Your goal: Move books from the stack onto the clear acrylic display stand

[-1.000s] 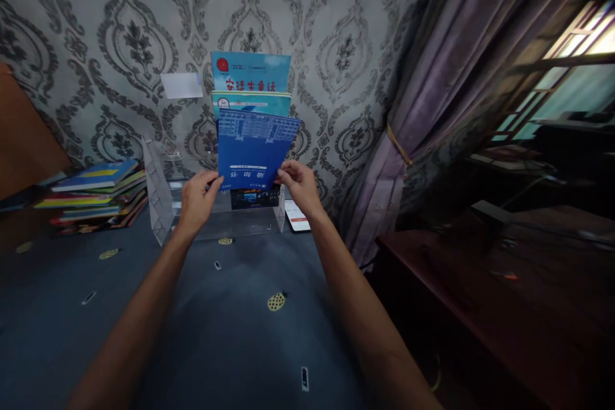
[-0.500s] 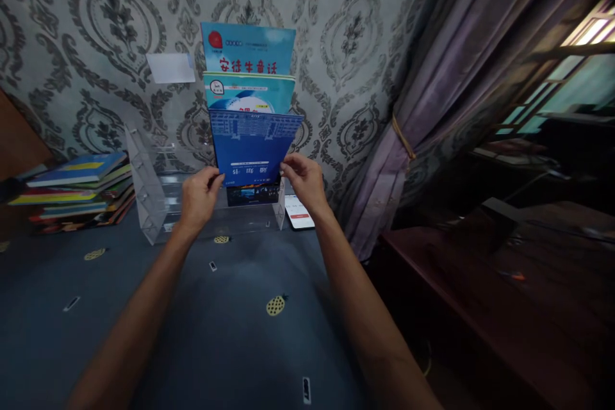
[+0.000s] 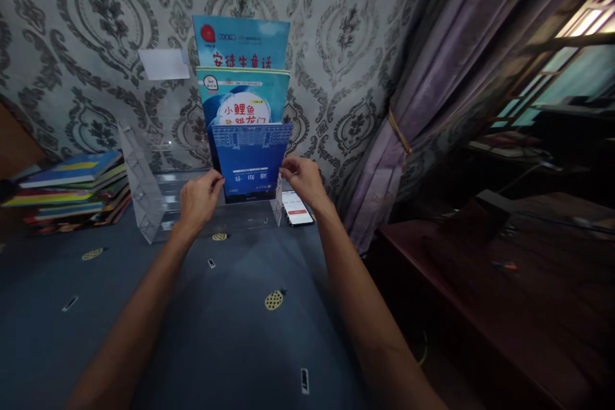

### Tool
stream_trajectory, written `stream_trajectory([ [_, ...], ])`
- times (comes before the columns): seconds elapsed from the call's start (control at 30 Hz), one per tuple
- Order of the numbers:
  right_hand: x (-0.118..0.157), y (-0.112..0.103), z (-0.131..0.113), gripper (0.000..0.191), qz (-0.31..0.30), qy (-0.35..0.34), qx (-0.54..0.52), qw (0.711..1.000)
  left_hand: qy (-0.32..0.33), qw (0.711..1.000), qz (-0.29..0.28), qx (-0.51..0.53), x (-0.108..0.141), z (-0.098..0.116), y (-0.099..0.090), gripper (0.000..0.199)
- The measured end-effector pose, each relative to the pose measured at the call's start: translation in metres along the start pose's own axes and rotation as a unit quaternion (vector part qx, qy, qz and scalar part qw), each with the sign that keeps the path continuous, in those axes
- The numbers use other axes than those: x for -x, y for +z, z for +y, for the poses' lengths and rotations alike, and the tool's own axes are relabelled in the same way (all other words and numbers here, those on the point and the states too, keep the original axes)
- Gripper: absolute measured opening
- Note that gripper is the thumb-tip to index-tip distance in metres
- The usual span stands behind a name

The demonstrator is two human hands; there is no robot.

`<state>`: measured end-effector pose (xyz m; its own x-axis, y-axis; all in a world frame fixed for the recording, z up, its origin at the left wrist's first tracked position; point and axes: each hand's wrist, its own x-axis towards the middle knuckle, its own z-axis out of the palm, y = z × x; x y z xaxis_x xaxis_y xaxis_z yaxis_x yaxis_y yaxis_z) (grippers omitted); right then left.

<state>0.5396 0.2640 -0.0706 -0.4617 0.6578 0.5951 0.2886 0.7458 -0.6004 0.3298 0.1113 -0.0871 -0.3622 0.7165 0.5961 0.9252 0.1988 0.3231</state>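
The blue booklet (image 3: pixel 252 157) stands upright at the front of the transparent rack (image 3: pixel 141 186), ahead of the middle book (image 3: pixel 243 86) and the rear book (image 3: pixel 245 38); its cover lettering is upside down. The left hand (image 3: pixel 198 200) has thumb and forefinger clamped on the booklet's left edge, low down; the right hand (image 3: pixel 305 179) pinches the right edge at nearly the same level. The booklet's top edge is unobstructed and sits below the top edges of both books, so the three covers form descending steps. Lateral room is unequal: a wide gap lies between the left hand and the rack's left side panel, while the right hand is close to the right side panel, with the phone (image 3: pixel 296 208) just beyond it. Between the forearms, the tablecloth (image 3: pixel 230 333) extends from the rack's front toward the wearer. The rack is of clear, glossy, plastic-like sheet with sloping side panels. The booklet is a flat rectangle with a smooth, dark-blue cover; the books behind have teal covers. The tablecloth is matte blue-grey with yellow pineapple prints. At the left, the book stack (image 3: pixel 72 189) has uneven edges; at the right, the purple curtain (image 3: pixel 375 160) hangs in folds.
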Motion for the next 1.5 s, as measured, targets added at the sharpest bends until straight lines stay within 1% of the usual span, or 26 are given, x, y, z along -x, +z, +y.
stream_trajectory([
  [0.13,-0.001,0.000,0.004,0.011,-0.027,0.009,0.036,0.999,-0.019,0.998,-0.027,-0.057,0.001,0.009,-0.006,0.029],
  [0.23,-0.001,0.000,0.006,0.010,-0.042,0.004,0.064,0.997,-0.032,0.996,-0.040,-0.074,0.002,0.013,-0.009,0.031],
  [0.3,-0.001,0.000,0.007,0.010,-0.047,0.003,0.074,0.996,-0.029,0.996,-0.041,-0.078,0.003,0.014,-0.009,0.032],
  [0.63,0.000,0.000,0.008,0.008,-0.043,0.010,0.063,0.997,0.004,0.996,0.009,-0.085,0.004,0.003,0.004,0.026],
  [0.73,0.001,-0.001,0.009,0.008,-0.041,0.007,0.058,0.997,0.004,0.996,0.009,-0.083,0.004,0.003,0.004,0.025],
  [0.9,0.001,-0.002,0.006,0.012,-0.031,0.018,0.057,0.998,-0.002,0.996,-0.013,-0.090,0.004,0.007,0.001,0.027],
  [1.0,0.001,-0.002,0.004,0.010,-0.026,0.021,0.047,0.998,-0.009,0.996,-0.015,-0.091,0.004,0.008,0.000,0.027],
  [1.13,0.001,0.001,0.004,0.009,-0.036,0.030,0.014,0.999,-0.013,0.997,-0.003,-0.073,0.004,0.008,0.001,0.025],
  [1.5,-0.001,0.010,0.009,0.012,-0.047,0.060,-0.046,0.996,0.006,0.998,0.039,-0.052,0.003,-0.001,0.006,0.022],
])
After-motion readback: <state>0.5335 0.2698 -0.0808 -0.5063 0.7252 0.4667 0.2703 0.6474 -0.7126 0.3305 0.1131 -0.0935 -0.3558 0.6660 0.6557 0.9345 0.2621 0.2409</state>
